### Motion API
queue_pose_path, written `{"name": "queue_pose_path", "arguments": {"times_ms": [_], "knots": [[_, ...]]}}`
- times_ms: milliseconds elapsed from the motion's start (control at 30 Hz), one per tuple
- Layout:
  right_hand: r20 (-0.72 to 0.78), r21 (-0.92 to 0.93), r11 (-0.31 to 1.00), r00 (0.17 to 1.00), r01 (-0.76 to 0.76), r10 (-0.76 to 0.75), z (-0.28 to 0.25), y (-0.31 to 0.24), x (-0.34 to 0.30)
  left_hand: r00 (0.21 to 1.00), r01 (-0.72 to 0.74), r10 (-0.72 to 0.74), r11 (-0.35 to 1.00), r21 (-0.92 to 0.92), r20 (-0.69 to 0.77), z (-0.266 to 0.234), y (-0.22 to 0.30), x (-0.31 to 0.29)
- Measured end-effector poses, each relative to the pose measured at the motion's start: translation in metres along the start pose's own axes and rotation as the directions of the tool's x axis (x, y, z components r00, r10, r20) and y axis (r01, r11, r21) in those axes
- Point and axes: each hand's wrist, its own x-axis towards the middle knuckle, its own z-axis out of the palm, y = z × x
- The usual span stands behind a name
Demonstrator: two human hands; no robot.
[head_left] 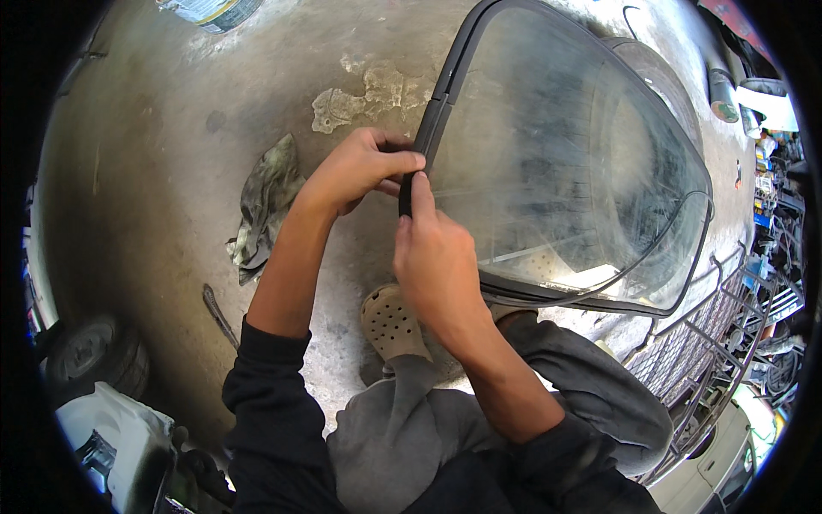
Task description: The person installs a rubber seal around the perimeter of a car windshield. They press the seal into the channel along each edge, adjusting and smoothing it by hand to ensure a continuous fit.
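A large vehicle window glass (548, 146) with rounded corners stands tilted in front of me, dusty and see-through. Black rubber seal (451, 84) runs around its rim. At the left edge my left hand (360, 170) pinches this seal, thumb on top and fingers curled behind it. Just below, my right hand (441, 261) presses an extended index finger on the same seal close to the left thumb; its other fingers are curled and partly hidden. A loose thin black strip (655, 247) curves across the lower right of the glass.
A crumpled dirty rag (267, 206) lies on the concrete floor left of my arm. Behind the glass is a tire (664, 73). A metal mesh rack (685, 347) stands at right, another wheel (96, 353) at lower left, and a bucket (214, 10) at the top.
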Motion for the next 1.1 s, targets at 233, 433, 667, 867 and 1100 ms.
{"name": "queue_pose_path", "arguments": {"times_ms": [233,433,667,867,1100], "knots": [[-0.005,-0.029,0.997,0.997,0.072,-0.073,0.004,0.009,-0.015,1.0,0.007,-0.006,0.993,0.115,-0.009,0.0,-0.005,-0.001],[0.022,-0.087,0.996,0.999,0.037,-0.036,0.005,0.003,-0.014,0.999,0.001,0.0,1.0,-0.017,0.054,-0.003,-0.012,0.0],[0.034,-0.048,0.997,0.998,0.063,-0.062,-0.005,0.011,-0.029,0.999,0.013,-0.014,1.0,-0.021,-0.049,0.006,-0.015,-0.025],[0.03,-0.089,0.989,0.993,0.116,-0.114,-0.002,0.017,-0.029,1.0,-0.007,0.007,0.994,-0.105,0.003,0.004,-0.025,-0.016],[-0.012,-0.075,0.986,0.989,0.149,-0.151,-0.002,0.021,-0.031,0.997,-0.024,0.013,0.986,-0.164,-0.072,0.013,-0.032,-0.035]]}}
